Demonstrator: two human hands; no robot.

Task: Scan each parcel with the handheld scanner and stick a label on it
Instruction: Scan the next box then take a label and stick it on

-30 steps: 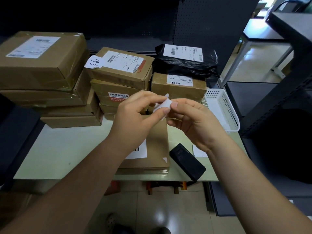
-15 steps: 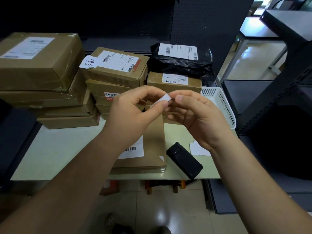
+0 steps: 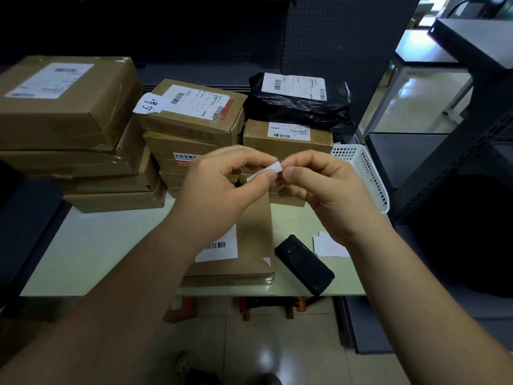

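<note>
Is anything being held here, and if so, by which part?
A small white label is held between both hands: the left hand pinches its lower left part, and the right hand pinches its upper right end.

Brown cardboard parcels (image 3: 66, 101): at least nine, in three stacks, plus one flat parcel (image 3: 249, 240) in front; part of the stacks is hidden. Black plastic-bag parcel (image 3: 297, 107): one. Handheld scanner (image 3: 305, 263): one. White basket (image 3: 366, 176): one. Small white label (image 3: 266, 172): one. Label sheets (image 3: 330, 245): number unclear. Hands: two, left hand (image 3: 219, 190) and right hand (image 3: 327, 195).
</note>
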